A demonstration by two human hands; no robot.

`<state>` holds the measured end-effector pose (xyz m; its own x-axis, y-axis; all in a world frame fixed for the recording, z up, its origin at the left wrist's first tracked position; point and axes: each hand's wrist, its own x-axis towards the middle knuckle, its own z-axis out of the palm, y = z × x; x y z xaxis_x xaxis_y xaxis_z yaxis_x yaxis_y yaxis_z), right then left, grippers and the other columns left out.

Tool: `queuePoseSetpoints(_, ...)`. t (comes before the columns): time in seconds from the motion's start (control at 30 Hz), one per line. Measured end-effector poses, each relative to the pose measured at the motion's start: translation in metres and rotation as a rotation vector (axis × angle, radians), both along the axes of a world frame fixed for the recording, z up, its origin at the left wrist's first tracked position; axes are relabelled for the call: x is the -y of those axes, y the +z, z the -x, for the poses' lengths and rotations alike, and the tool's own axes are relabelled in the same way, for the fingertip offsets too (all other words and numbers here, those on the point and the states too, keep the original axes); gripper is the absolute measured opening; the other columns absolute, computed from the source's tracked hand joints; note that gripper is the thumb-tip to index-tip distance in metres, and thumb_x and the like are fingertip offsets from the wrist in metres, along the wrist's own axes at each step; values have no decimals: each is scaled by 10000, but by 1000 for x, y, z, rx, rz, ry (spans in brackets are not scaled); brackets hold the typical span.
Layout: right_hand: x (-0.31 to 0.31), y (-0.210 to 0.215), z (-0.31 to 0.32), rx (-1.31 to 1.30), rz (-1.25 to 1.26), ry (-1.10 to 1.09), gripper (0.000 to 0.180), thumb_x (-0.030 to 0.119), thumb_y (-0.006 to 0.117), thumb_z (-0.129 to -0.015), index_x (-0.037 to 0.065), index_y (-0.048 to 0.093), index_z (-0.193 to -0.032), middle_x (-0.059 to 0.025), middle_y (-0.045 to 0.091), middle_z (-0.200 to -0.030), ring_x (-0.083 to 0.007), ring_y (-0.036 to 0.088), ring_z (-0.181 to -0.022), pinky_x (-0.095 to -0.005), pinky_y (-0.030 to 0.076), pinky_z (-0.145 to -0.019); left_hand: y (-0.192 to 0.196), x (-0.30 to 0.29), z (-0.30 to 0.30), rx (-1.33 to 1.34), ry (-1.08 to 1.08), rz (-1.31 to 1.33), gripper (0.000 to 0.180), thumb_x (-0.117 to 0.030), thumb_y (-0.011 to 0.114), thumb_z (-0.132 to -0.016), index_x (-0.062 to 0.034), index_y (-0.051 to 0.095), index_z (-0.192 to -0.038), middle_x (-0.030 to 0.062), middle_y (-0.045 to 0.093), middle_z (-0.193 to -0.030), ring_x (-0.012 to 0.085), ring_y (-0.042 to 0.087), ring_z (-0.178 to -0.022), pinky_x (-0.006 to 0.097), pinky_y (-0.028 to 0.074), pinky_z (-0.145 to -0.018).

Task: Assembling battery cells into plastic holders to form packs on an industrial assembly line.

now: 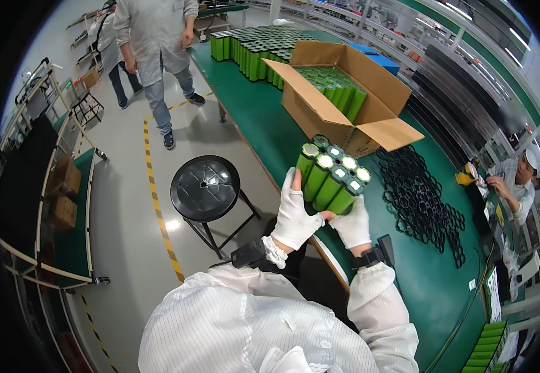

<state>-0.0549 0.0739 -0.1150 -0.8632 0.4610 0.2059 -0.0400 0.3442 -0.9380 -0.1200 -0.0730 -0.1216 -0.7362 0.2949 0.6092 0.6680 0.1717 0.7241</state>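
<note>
Between my two gloved hands, over the near edge of the green table, is a block of green cylindrical battery cells (332,177) with pale round ends facing up. My left hand (296,214) grips its left side, fingers partly hidden behind the cells. From the lower right, my right hand (352,225) presses against the block, its thumb close to the left one. A black ring-shaped piece sits over some of the cell ends. Just beyond the block stands an open cardboard box (316,102) holding more green cells (338,87).
Black plastic ring holders (416,193) lie heaped on the green table (251,118), right of my hands. Rows of green cells (263,53) stand at the far end. A black stool (206,186) is at left. People stand at the far left; another person (518,183) sits at right.
</note>
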Motion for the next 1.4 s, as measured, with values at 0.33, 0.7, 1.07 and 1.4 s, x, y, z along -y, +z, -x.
queuePoseSetpoints(0.33, 29, -4, 81, 9, 116, 231, 736, -45, 599, -828, 48, 249, -1468, -159, 613, -1134, -227, 641, -942, -281, 510, -824, -3, -14, 82, -17, 292, -86, 1193, -140, 824, -604, -2, 31, -1484, 333, 145, -1471, 498, 259, -1337, 425, 266, -1121)
queuePoseSetpoints(0.7, 25, -2, 68, -4, -9, 320, 731, -54, 647, -802, 82, 323, -1443, -204, 469, -1365, -291, 546, -1185, -355, 461, -975, -1, -16, 228, 156, 392, 18, 1044, -80, 788, -678, 5, 130, -1485, 282, 173, -1483, 431, 375, -1294, 365, 344, -1079)
queuePoseSetpoints(1.07, 23, 5, 66, 12, -27, 342, 618, -26, 662, -808, 64, 424, -1371, -146, 528, -1318, -257, 567, -1157, -339, 455, -989, -12, -38, 346, 126, 534, 170, 757, -105, 734, -744, -25, 384, -1410, 225, 619, -1135, 374, 606, -1024, 383, 484, -890)
queuePoseSetpoints(1.4, 23, 12, 65, 64, 11, 352, 531, -22, 654, -817, 32, 470, -1312, -121, 545, -1272, -235, 586, -1112, -319, 472, -958, -33, -76, 408, 64, 571, 334, 511, -327, 736, -747, -67, 596, -1163, 200, 666, -1032, 376, 629, -980, 409, 505, -833)
